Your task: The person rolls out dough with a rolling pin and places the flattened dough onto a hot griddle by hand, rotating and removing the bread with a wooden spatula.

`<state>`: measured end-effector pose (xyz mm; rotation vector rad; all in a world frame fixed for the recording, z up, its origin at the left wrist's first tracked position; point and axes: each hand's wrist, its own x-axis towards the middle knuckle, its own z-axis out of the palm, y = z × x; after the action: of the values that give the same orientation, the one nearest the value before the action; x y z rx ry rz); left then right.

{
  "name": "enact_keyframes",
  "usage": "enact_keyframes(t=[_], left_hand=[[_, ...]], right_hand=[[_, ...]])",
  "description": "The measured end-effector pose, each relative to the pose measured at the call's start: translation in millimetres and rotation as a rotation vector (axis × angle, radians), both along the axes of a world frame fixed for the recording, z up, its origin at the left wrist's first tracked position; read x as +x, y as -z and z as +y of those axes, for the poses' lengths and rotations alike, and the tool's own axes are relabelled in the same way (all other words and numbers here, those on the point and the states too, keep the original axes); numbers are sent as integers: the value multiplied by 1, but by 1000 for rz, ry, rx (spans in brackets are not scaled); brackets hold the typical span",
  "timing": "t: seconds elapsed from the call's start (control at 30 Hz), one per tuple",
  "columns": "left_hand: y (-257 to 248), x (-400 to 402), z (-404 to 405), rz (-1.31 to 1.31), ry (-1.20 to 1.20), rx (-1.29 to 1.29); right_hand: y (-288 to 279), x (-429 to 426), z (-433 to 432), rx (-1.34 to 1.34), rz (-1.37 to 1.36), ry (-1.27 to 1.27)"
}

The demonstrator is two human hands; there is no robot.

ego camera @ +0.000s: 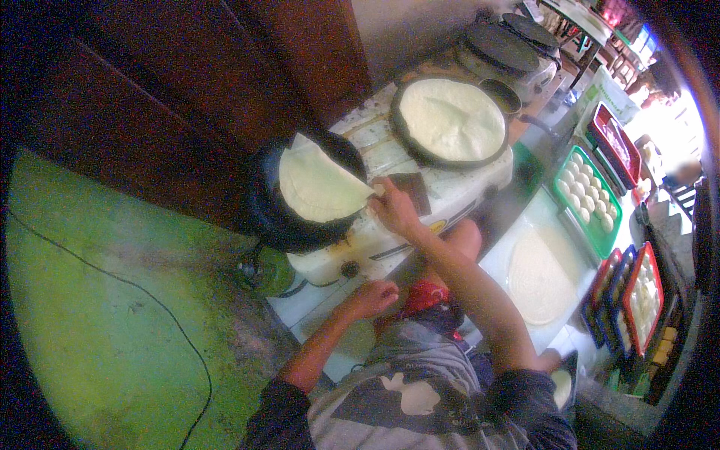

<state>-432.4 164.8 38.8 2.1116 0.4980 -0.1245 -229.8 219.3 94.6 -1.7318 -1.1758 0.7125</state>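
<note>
My right hand [395, 207] grips the edge of a thin folded flatbread [320, 183], which lies partly over a dark round pan [270, 219] on a white gas stove [320, 261]. Whether a tool is also in that hand cannot be made out. My left hand [371, 298] is held in front of the stove with its fingers curled and nothing visible in it. On the stove's other burner, a second round pan [402, 140] bears a wide, pale flatbread [453, 121] with a wrinkled surface.
A thin round of dough [540, 281] lies on a pale work surface to the right. Beyond it are a green tray [562, 197] of dough balls, a red tray [633, 146] and stacked trays [630, 315]. Another stove with dark pans [500, 48] stands behind. A gas cylinder [273, 270] is beside the stove.
</note>
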Motion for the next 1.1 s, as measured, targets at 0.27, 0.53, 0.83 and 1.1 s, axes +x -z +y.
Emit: enact_keyframes(t=[0.27,0.53,0.83,1.1], left_hand=[[3,0,1,-38,1,28],[5,3,1,-43,17,7],[-17,46,0,-196,104,-12],[-39,169,-46,-140,403,-4]], right_hand=[[-1,0,1,-4,28,-3],[5,6,-11,135,-459,-3],[-41,65,-70,231,-812,51],[-89,112,-266,242,-929,608]])
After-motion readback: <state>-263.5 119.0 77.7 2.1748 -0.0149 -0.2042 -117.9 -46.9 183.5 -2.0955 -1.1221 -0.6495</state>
